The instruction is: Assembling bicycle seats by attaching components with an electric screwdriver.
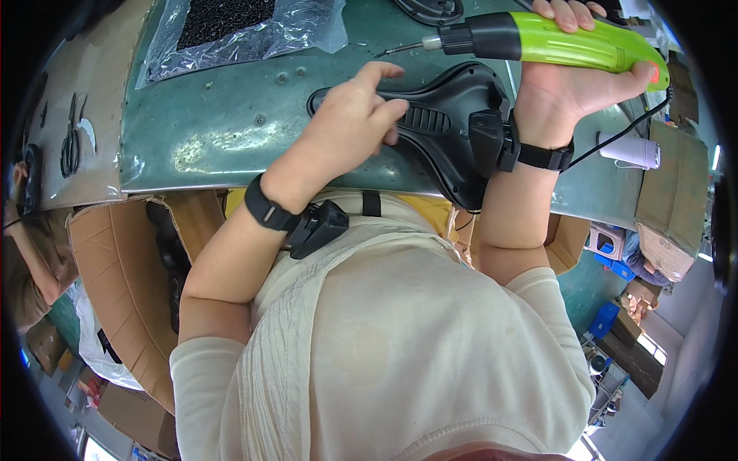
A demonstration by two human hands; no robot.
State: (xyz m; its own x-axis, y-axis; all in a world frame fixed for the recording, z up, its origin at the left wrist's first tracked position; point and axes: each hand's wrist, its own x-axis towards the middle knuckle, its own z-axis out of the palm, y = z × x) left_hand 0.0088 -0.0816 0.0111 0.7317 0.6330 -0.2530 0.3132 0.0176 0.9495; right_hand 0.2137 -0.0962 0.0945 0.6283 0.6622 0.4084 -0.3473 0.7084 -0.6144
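My right hand (565,81) grips a lime-green electric screwdriver (580,46) with a black front end, its thumb by a red button. The thin bit (400,49) points left, above the workpiece. That workpiece is a black bicycle saddle (453,96) with a ribbed middle, its narrow end left and wide end right. Over the narrow end is my left hand (357,115). Its index finger and thumb are apart, with nothing visible between them, and the index finger is close under the bit. Its other fingers are curled and partly hidden.
A clear plastic bag of small black screws (227,19) lies on the green table (207,138). Another black part (430,9) is at the far edge. Black scissors (70,146) lie left. A cardboard box (127,284) stands below the table edge; the screwdriver's cable (615,138) runs right, near a pale cup (634,151).
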